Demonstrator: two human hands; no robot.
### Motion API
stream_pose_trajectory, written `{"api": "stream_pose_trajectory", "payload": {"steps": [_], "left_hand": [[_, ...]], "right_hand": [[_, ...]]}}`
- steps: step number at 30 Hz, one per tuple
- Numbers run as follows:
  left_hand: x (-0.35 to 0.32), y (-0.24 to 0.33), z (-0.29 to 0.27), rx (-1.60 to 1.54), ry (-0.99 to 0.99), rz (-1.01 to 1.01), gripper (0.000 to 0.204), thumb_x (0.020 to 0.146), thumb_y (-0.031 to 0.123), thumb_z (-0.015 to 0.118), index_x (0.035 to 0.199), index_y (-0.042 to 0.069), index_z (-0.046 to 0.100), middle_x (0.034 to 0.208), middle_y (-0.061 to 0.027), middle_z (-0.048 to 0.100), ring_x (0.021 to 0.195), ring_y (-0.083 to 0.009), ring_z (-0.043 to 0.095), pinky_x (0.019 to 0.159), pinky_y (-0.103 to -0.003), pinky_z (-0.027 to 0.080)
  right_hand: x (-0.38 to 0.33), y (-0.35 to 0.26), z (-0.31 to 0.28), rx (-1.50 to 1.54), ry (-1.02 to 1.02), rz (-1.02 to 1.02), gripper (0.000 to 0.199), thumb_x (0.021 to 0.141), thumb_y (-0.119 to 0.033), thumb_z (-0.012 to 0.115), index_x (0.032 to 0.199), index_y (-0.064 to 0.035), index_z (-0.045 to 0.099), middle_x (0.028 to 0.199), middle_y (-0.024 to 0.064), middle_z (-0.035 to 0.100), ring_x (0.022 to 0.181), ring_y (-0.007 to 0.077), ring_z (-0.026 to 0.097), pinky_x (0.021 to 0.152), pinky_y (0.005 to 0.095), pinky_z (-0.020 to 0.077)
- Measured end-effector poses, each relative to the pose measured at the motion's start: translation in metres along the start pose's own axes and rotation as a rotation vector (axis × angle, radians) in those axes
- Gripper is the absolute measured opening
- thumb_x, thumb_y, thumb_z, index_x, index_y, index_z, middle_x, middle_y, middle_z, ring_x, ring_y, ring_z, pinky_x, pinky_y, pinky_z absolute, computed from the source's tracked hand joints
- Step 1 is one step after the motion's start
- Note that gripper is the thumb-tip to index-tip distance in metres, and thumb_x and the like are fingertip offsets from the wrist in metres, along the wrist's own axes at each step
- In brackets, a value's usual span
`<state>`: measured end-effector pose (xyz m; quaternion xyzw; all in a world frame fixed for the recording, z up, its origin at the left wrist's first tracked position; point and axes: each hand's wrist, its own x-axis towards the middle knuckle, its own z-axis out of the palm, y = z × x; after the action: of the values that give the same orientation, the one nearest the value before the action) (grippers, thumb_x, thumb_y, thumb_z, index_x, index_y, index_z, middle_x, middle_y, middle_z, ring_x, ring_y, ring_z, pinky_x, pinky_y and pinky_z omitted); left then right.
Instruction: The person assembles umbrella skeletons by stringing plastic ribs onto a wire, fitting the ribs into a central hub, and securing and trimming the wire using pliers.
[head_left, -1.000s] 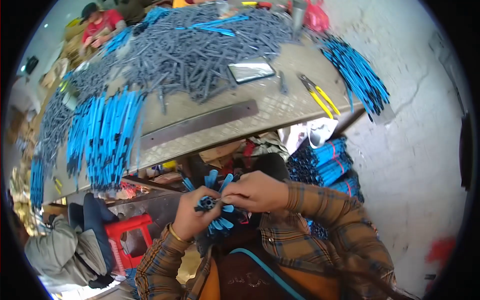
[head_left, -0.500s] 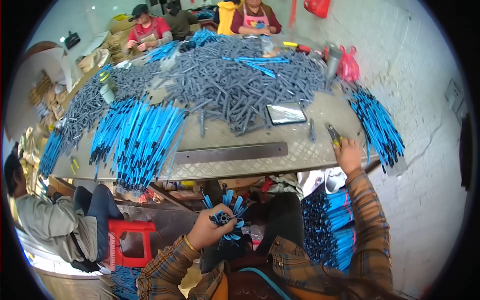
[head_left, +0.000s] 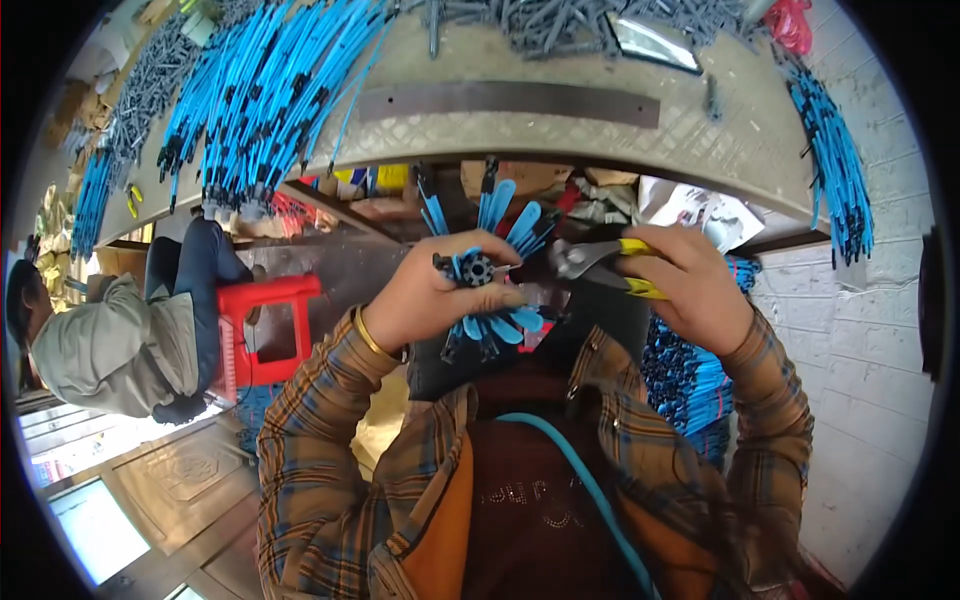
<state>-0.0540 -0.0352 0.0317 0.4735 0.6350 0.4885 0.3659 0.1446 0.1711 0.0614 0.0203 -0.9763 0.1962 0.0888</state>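
Above my lap, my left hand is closed around the black hub of a piece with blue blades fanning out above and below the fingers. A thin pin-like tip shows between thumb and forefinger. My right hand grips end-cutting pliers by their yellow handles. The jaws of the pliers are apart and point left toward the hub, a short gap away from it. The lower part of the bladed piece is partly hidden by my hand.
Along the worktable lie a flat metal bar, bundles of blue rods at left and more blue rods at right. Grey parts and a phone lie farther back. A person sits at left by a red stool.
My right hand has lifted the pliers off the table and brought them beside my left hand. The view has tilted down toward my lap. My left hand still holds the bladed piece.
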Motion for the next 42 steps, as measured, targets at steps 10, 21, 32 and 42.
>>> {"api": "stream_pose_trajectory", "payload": {"steps": [10,21,32,42], "left_hand": [[-0.012,-0.005,0.003,0.001,-0.029,0.001,0.038,0.068,0.015,0.076,0.099,0.001,0.058,0.079,-0.0049,0.061,0.072,-0.0101,0.056,0.067,-0.025,0.045],[-0.003,-0.001,-0.004,-0.085,-0.116,-0.033,0.038,0.069,0.012,0.075,0.101,0.000,0.058,0.079,-0.0035,0.061,0.072,-0.0065,0.054,0.066,-0.024,0.046],[-0.004,-0.009,-0.007,-0.019,-0.110,0.050,0.035,0.070,0.014,0.075,0.097,0.002,0.058,0.077,-0.0057,0.061,0.069,-0.0081,0.054,0.063,-0.025,0.045],[-0.008,-0.011,-0.008,-0.025,-0.064,0.018,0.040,0.068,0.019,0.076,0.097,0.003,0.054,0.081,-0.0068,0.058,0.076,-0.0122,0.056,0.068,-0.027,0.045]], "right_hand": [[0.016,-0.013,0.030,-0.426,0.113,-0.104,0.026,0.073,-0.010,0.057,0.099,-0.0112,0.058,0.127,0.0095,0.043,0.115,0.0275,0.042,0.096,0.0491,0.0280],[0.030,-0.003,0.037,-0.460,0.158,-0.175,0.031,0.074,-0.014,0.057,0.104,-0.0136,0.058,0.129,0.0075,0.041,0.115,0.0266,0.041,0.096,0.0496,0.0269],[0.033,0.000,0.040,-0.385,0.123,-0.225,0.024,0.072,-0.012,0.059,0.096,-0.0124,0.061,0.117,0.0047,0.049,0.099,0.0247,0.046,0.082,0.0426,0.0349],[0.025,-0.007,0.037,-0.240,0.058,-0.208,0.023,0.068,-0.011,0.061,0.091,-0.0105,0.060,0.103,0.0047,0.051,0.089,0.0240,0.048,0.075,0.0371,0.0360]]}}
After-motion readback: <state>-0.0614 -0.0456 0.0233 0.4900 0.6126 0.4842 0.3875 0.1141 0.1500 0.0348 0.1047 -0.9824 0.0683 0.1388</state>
